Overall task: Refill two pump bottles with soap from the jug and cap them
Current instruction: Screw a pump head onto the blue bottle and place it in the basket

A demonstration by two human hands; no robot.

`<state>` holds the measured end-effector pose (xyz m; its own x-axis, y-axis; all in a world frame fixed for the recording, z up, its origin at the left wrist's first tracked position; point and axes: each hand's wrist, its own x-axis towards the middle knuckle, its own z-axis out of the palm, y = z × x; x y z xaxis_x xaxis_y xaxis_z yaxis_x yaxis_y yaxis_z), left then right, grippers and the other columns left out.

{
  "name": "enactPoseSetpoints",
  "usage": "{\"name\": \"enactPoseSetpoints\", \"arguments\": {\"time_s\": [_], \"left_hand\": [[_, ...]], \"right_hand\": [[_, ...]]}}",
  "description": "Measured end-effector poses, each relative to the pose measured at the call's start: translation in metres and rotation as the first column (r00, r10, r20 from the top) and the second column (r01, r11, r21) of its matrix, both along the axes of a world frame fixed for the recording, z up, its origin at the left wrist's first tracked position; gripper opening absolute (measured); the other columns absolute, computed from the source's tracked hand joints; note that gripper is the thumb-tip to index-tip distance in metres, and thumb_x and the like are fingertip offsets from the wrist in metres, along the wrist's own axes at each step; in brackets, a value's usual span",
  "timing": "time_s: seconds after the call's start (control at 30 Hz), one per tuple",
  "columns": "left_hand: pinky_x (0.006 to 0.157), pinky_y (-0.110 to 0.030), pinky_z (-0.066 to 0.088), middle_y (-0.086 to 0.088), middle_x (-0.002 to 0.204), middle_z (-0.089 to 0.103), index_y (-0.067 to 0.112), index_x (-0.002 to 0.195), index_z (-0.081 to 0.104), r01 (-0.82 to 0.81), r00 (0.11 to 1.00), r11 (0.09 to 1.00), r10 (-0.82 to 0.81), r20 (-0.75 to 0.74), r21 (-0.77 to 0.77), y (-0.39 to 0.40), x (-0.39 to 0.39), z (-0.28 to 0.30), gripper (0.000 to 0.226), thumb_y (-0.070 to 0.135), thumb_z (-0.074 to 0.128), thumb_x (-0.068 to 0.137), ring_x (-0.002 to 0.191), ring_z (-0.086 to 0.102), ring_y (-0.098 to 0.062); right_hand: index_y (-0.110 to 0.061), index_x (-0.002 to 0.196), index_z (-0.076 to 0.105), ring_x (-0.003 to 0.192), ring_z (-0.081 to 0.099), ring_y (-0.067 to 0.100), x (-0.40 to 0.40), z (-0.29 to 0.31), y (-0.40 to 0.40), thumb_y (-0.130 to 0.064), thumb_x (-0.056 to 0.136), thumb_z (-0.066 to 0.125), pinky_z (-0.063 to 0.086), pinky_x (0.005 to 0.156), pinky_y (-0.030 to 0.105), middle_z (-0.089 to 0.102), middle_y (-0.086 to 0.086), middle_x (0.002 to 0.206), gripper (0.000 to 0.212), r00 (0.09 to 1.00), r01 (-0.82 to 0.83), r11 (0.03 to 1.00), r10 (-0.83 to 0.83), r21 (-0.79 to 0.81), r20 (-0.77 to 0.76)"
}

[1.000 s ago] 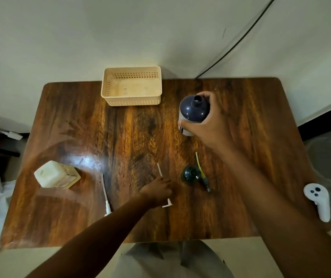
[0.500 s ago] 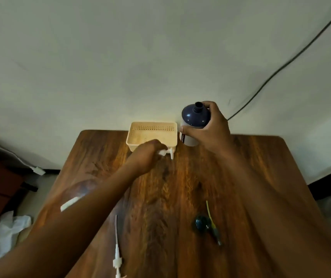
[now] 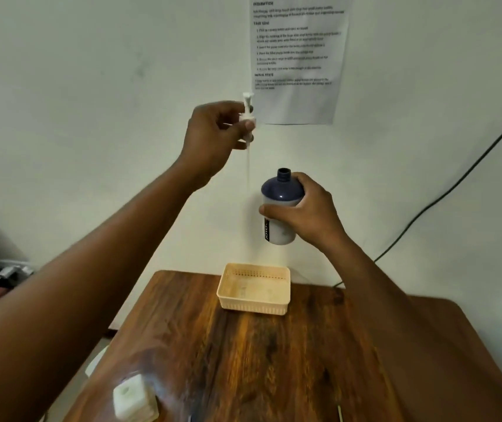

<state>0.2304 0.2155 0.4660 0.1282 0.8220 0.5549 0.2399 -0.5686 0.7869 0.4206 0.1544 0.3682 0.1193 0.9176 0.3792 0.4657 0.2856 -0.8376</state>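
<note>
My right hand (image 3: 306, 210) grips a pump bottle (image 3: 281, 208) with a dark blue shoulder, a pale body and an open neck, held upright in the air above the table. My left hand (image 3: 213, 138) holds a white pump head (image 3: 248, 117) higher up and to the left of the bottle, its thin dip tube hanging straight down beside the bottle's neck. The tube's tip is outside the bottle. A white soap jug (image 3: 132, 402) stands at the table's near left corner.
A cream plastic basket (image 3: 254, 289) sits at the far edge of the wooden table (image 3: 274, 360), below the bottle. A printed sheet (image 3: 298, 56) hangs on the wall. A black cable (image 3: 444, 196) runs down the wall on the right.
Both hands have risen from the table. The left hand picked the white pump head off the table and lifted it above the bottle. My view has tilted up toward the wall.
</note>
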Motion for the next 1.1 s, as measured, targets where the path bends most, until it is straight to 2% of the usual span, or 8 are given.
{"name": "enactPoseSetpoints", "arguments": {"time_s": [0.13,0.23,0.3,0.43,0.57,0.83,0.97,1.1], "left_hand": [[0.083,-0.045,0.065,-0.011,0.091,0.074,0.001,0.119,0.071,0.078,0.994,0.993,-0.085,0.074,0.088,-0.022,0.006,0.053,0.022,0.007,0.071,0.097,0.084,0.077,-0.023],[0.084,-0.046,0.065,-0.025,0.101,0.074,-0.003,0.122,0.069,0.106,0.986,0.987,-0.120,0.114,0.122,-0.032,0.010,0.073,0.026,0.006,0.070,0.097,0.084,0.076,-0.025],[0.084,-0.048,0.065,-0.027,0.103,0.073,-0.004,0.124,0.068,0.119,0.983,0.985,-0.134,0.121,0.124,-0.034,0.012,0.076,0.029,0.006,0.071,0.097,0.083,0.076,-0.025],[0.086,-0.052,0.064,-0.029,0.102,0.072,-0.004,0.123,0.069,0.118,0.983,0.988,-0.130,0.128,0.097,-0.035,0.015,0.067,0.028,0.006,0.071,0.097,0.082,0.076,-0.025],[0.086,-0.051,0.064,-0.029,0.103,0.071,-0.002,0.121,0.071,0.106,0.987,0.992,-0.114,0.112,0.072,-0.033,0.016,0.052,0.026,0.005,0.071,0.097,0.082,0.076,-0.024],[0.083,-0.042,0.066,-0.016,0.096,0.074,-0.002,0.123,0.070,0.077,0.995,0.997,-0.078,0.068,0.016,-0.032,0.025,0.019,0.028,0.007,0.072,0.096,0.086,0.078,-0.024],[0.083,-0.029,0.059,-0.012,0.090,0.078,0.003,0.111,0.076,0.081,0.995,0.997,-0.081,0.053,0.005,-0.034,0.029,0.001,0.018,0.007,0.074,0.094,0.079,0.072,-0.012],[0.087,-0.026,0.059,-0.008,0.097,0.079,0.004,0.111,0.077,0.070,0.996,0.998,-0.070,0.061,-0.001,-0.034,0.031,-0.008,0.020,0.009,0.077,0.092,0.086,0.073,-0.010]], "right_hand": [[-0.034,0.118,0.057,0.094,0.062,0.005,-0.010,0.006,0.002,-0.044,0.064,0.093,0.056,0.083,0.028,0.062,-0.020,0.106,0.066,0.999,-0.015,1.000,0.016,-0.009,0.040],[-0.037,0.116,0.056,0.092,0.061,0.001,-0.016,0.008,0.001,-0.044,0.064,0.093,0.052,0.079,0.022,0.060,-0.024,0.103,0.064,0.998,-0.015,1.000,0.015,-0.005,0.054],[-0.038,0.116,0.054,0.092,0.061,0.002,-0.020,0.009,-0.001,-0.044,0.064,0.093,0.051,0.079,0.022,0.060,-0.022,0.104,0.065,0.998,-0.017,1.000,0.017,-0.007,0.068],[-0.035,0.120,0.053,0.094,0.062,0.012,-0.023,0.012,-0.002,-0.044,0.066,0.092,0.053,0.081,0.026,0.061,-0.015,0.112,0.068,0.996,-0.022,1.000,0.022,-0.001,0.091],[-0.030,0.128,0.053,0.102,0.061,0.015,-0.023,0.013,-0.003,-0.044,0.068,0.091,0.052,0.080,0.025,0.059,-0.012,0.117,0.073,0.993,-0.015,1.000,0.014,0.006,0.121],[-0.029,0.127,0.053,0.102,0.061,0.015,-0.021,0.022,-0.006,-0.046,0.071,0.089,0.053,0.083,0.028,0.059,-0.013,0.115,0.069,0.992,0.010,1.000,-0.011,0.007,0.126],[-0.031,0.121,0.056,0.098,0.063,0.013,-0.020,0.029,-0.010,-0.048,0.067,0.089,0.056,0.082,0.029,0.062,-0.013,0.111,0.065,0.994,0.017,0.999,-0.019,0.027,0.103],[-0.030,0.118,0.059,0.096,0.064,0.012,-0.017,0.028,-0.012,-0.049,0.066,0.089,0.058,0.081,0.031,0.065,-0.012,0.109,0.063,0.994,0.026,1.000,-0.027,0.015,0.103]]}}
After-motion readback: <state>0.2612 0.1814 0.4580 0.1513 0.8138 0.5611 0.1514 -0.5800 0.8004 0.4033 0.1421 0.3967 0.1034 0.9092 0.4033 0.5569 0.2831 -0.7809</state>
